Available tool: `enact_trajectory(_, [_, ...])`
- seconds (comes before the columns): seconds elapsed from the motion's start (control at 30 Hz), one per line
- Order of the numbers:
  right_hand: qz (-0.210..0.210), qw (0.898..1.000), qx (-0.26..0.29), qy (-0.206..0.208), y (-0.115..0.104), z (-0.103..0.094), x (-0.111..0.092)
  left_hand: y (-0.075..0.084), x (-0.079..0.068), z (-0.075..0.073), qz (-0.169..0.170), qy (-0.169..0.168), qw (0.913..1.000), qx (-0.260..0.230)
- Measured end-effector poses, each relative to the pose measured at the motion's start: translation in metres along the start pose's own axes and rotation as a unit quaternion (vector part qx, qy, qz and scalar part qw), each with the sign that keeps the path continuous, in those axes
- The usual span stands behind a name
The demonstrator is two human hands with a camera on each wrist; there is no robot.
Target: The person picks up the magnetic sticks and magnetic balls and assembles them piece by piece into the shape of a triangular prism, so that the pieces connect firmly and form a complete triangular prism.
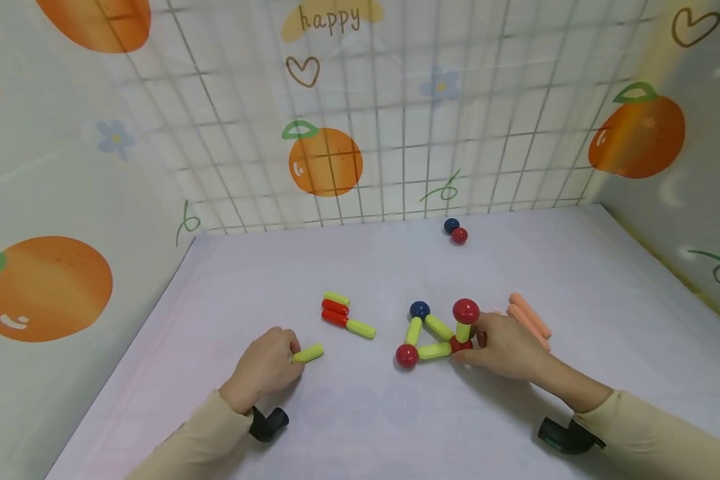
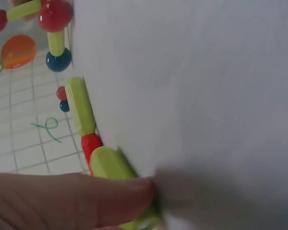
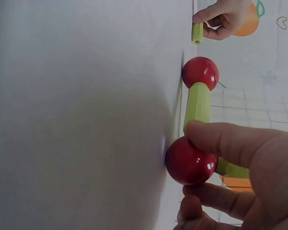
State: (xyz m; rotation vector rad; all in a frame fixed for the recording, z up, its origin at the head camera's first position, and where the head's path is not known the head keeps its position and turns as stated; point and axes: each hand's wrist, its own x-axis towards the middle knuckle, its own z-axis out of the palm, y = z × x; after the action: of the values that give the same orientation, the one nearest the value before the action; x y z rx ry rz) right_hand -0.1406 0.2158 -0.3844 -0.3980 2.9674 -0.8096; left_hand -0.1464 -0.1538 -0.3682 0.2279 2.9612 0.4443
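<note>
My left hand [image 1: 268,363] pinches a yellow-green rod [image 1: 308,353] low over the table, left of the other pieces. In the left wrist view the thumb lies across that rod. On the table sits a triangle of yellow-green rods [image 1: 435,351] joined by balls: a blue ball [image 1: 420,310] at the back, a red ball [image 1: 407,356] front left and another red ball [image 3: 191,161] at the right corner. From that right corner a short rod [image 1: 463,331] stands upright, topped by a red ball [image 1: 466,311]. My right hand [image 1: 507,345] grips the right corner ball between thumb and fingers.
Between the hands lie two red rods [image 1: 335,319] and two yellow-green rods [image 1: 361,329]. Several orange rods [image 1: 529,317] lie beyond the right hand. A loose blue ball [image 1: 452,226] and red ball [image 1: 459,235] rest near the back edge, before a patterned curtain [image 1: 384,160].
</note>
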Motion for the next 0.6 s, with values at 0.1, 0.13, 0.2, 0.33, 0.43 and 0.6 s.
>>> enact_trajectory(0.1, [0.002,1.000,0.001,0.000,0.000,0.000,0.000,0.005,0.004,-0.002,0.011,-0.005,0.9988,0.048])
enact_trajectory(0.13, [0.003,1.000,0.001,0.000,0.000,0.000,0.000,0.007,0.005,-0.003,0.016,-0.008,0.9980,0.061])
enact_trajectory(0.2, [0.004,1.000,0.002,0.000,0.000,0.000,0.000,0.010,0.008,-0.005,0.024,-0.016,0.9969,0.073])
enact_trajectory(0.33, [0.000,1.000,0.003,0.000,0.001,0.000,-0.001,0.012,0.011,-0.004,0.020,-0.021,0.9982,0.053])
enact_trajectory(0.43, [-0.002,1.000,0.004,0.002,0.002,0.000,0.000,0.012,0.012,0.000,0.024,-0.008,0.9996,-0.015])
enact_trajectory(0.6, [-0.002,1.000,0.006,0.003,0.003,0.001,0.000,0.019,0.013,0.007,0.048,0.000,0.9819,-0.183])
